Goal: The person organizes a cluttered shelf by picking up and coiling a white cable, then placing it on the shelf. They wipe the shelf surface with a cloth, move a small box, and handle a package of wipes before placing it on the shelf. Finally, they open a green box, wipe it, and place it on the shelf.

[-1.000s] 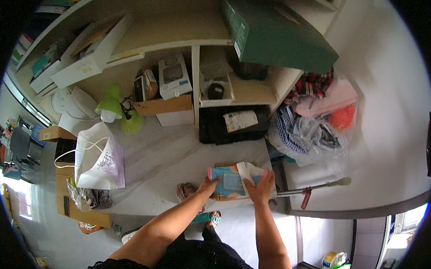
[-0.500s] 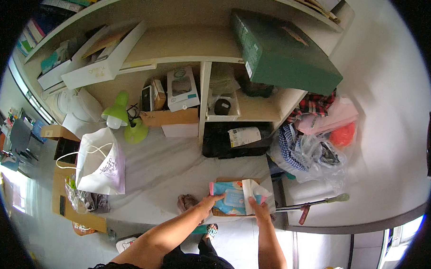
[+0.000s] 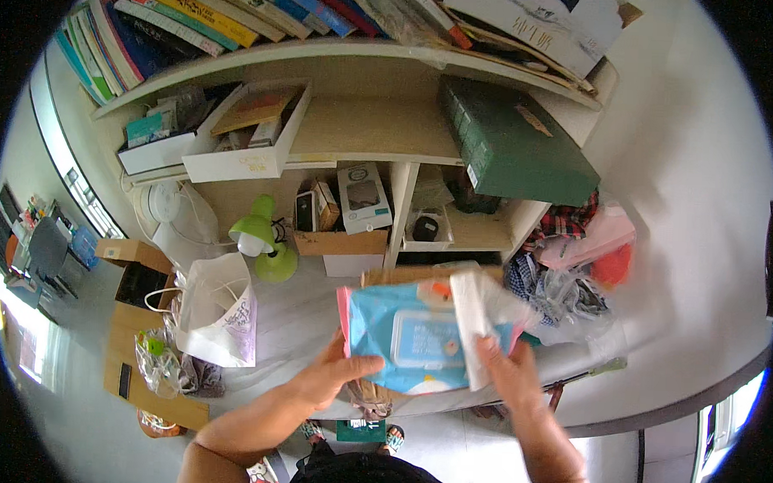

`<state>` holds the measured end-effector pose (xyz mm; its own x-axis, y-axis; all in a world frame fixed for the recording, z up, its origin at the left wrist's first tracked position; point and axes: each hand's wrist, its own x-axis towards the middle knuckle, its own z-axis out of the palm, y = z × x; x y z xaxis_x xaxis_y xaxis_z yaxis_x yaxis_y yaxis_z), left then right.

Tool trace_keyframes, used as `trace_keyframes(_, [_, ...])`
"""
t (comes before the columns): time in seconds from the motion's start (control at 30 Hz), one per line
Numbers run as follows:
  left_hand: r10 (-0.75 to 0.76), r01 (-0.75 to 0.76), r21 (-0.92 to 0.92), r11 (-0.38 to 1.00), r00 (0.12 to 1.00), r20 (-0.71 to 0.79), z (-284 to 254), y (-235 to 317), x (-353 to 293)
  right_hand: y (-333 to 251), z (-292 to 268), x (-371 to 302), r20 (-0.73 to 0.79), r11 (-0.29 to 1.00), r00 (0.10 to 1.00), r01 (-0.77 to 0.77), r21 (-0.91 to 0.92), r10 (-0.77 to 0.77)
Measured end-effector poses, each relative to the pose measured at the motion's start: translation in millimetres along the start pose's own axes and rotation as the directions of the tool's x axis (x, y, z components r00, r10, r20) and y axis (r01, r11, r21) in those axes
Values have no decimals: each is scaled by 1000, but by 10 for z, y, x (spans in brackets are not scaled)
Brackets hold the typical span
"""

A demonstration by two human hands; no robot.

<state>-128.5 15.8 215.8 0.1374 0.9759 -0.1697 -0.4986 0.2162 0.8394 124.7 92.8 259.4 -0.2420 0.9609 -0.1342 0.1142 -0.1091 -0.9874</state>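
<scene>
So the pack's come up off the desk since a second ago: back then your hands were low over it on the white desk (image 3: 298, 324), now you've got the soft blue plastic pack of wet wipes (image 3: 417, 340) lifted in front of you, level with the lower shelf. My read is you're in the middle of pulling a wipe out.

Going left to right: your left hand (image 3: 335, 378) is clamped on the pack's lower left corner, thumb on the front, fingers behind. One pack, with one white flip lid in the middle of it. Then one white wipe sheet (image 3: 477, 317) standing up over the pack's right side, and your right hand (image 3: 510, 369) is pinching that sheet against the pack's right edge.

Around it I count one white paper bag with handles (image 3: 222, 321), one green desk lamp (image 3: 263, 237), and one big dark green flat box (image 3: 513, 144) on the shelf.
</scene>
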Motion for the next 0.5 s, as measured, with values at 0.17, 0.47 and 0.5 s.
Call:
trace_keyframes(0.17, [74, -91, 184, 979, 993, 95, 740, 1180, -31, -1326, -207, -24, -174, 954, 970, 116, -278, -168])
trace_keyframes(0.47, [-63, 52, 180, 982, 996, 57, 1688, 2024, 1108, -2306, -916, 834, -70, 963, 973, 206, -171, -220])
trace_keyframes(0.5, [-73, 62, 149, 987, 995, 72, 1741, 2035, 1167, -2365, -978, 876, -95, 954, 967, 212, -213, -236])
